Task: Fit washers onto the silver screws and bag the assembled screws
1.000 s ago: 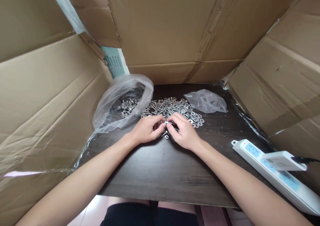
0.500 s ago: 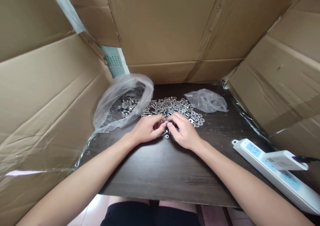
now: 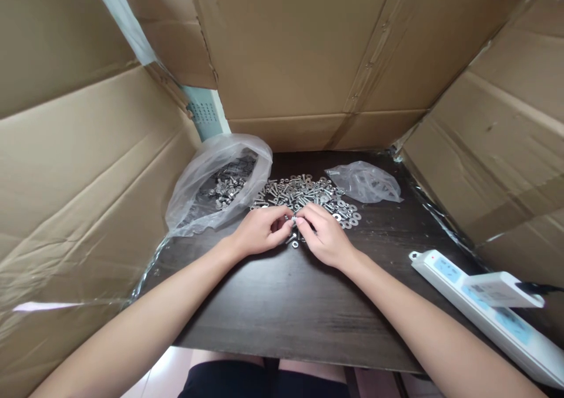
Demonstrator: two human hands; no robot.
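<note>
My left hand (image 3: 263,229) and my right hand (image 3: 325,233) meet at the near edge of a pile of metal hardware. Thumb and fingers of both pinch one small silver metal piece (image 3: 294,218) between them; its exact shape is too small to tell. Bolts, nuts and flat washers (image 3: 304,191) lie loose behind my hands. Just below the fingertips, a nut (image 3: 295,245) rests on the dark table (image 3: 273,304). Left of the pile, an open clear plastic bag (image 3: 189,195) holds more bolts.
A second, crumpled plastic bag (image 3: 365,182) lies at the back right. Cardboard walls (image 3: 317,46) stand at the back and both sides. Along the right runs a white power strip (image 3: 476,304) with a white plug-in adapter (image 3: 502,289) and black cable.
The whole view has shifted slightly, so things appear a little lower. My fingertips have closed in slightly around the small metal piece.
</note>
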